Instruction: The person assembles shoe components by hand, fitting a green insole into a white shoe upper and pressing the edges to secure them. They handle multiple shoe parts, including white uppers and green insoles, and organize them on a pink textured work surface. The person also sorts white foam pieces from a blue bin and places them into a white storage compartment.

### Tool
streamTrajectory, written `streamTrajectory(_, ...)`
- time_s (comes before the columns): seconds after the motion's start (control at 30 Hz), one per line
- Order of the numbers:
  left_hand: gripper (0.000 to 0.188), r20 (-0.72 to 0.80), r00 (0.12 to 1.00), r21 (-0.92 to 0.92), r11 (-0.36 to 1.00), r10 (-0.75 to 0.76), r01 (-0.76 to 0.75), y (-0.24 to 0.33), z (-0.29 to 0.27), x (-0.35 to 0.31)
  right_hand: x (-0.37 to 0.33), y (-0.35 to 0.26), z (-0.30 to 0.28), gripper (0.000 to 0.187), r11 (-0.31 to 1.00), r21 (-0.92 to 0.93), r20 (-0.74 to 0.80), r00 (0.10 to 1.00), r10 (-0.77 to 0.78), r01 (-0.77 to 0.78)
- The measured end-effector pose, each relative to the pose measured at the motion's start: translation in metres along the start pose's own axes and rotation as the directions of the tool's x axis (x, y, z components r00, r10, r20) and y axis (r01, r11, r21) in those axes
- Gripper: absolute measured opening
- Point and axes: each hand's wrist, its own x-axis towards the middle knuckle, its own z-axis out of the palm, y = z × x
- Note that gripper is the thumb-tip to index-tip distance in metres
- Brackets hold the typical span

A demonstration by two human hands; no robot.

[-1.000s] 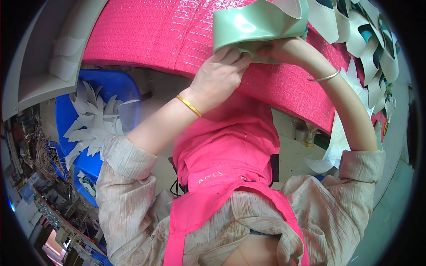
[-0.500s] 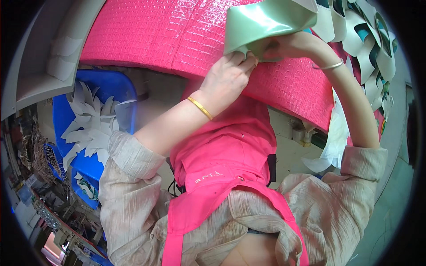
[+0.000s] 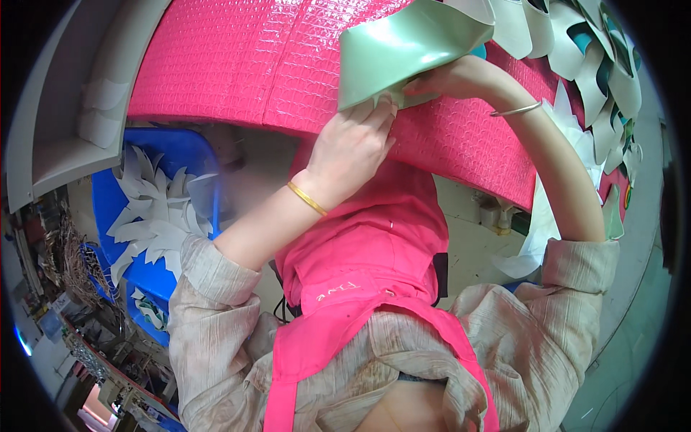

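Observation:
Both my hands hold a glossy pale green piece of bent sheet material [image 3: 407, 50], shaped like a shoe upper, over the pink table edge. My left hand [image 3: 360, 133], a gold bangle on its wrist, pinches its lower edge with the fingertips. Reaching in from the right, my right hand [image 3: 453, 78] has its fingers curled under the same piece. The green piece hides part of those fingers. A thin silver bangle circles the right wrist.
The table has a shiny, quilted pink cover [image 3: 209, 65]. Overlapping white curved pieces with teal insides [image 3: 590, 79] hang at the far right. A blue bin [image 3: 191, 147] at left holds several white cut pieces [image 3: 155, 209]. A grey machine housing [image 3: 72, 144] stands at the upper left.
My hands and the green piece have shifted a little to the left in view. Both hands keep their grip on it.

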Motion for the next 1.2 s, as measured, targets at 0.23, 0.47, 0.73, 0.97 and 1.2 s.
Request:
streamTrajectory(0.23,0.038,-0.013,0.999,0.107,0.993,-0.05,0.051,0.009,0.011,0.001,0.002,-0.018,-0.002,0.026,0.933,-0.35,-0.001,0.996,-0.087,0.081)
streamTrajectory(0.47,0.039,-0.135,0.985,-0.049,0.993,-0.111,0.105,0.009,0.024,-0.001,0.005,0.015,0.001,0.028,0.82,-0.521,-0.035,0.954,-0.297,0.236)
streamTrajectory(0.73,0.042,-0.032,0.989,0.154,0.977,-0.147,0.15,0.03,0.023,0.012,0.004,0.042,0.005,0.028,0.543,-0.778,-0.062,0.821,-0.568,0.317)
streamTrajectory(0.97,0.041,-0.005,0.981,0.149,0.97,-0.192,0.191,0.038,0.03,0.023,-0.002,0.043,0.009,0.03,0.414,-0.88,-0.071,0.797,-0.6,0.233)
streamTrajectory(1.2,0.04,-0.114,0.983,0.084,0.984,-0.145,0.155,0.036,0.04,0.027,0.006,0.043,0.005,0.032,0.3,-0.943,-0.082,0.769,-0.634,0.146)
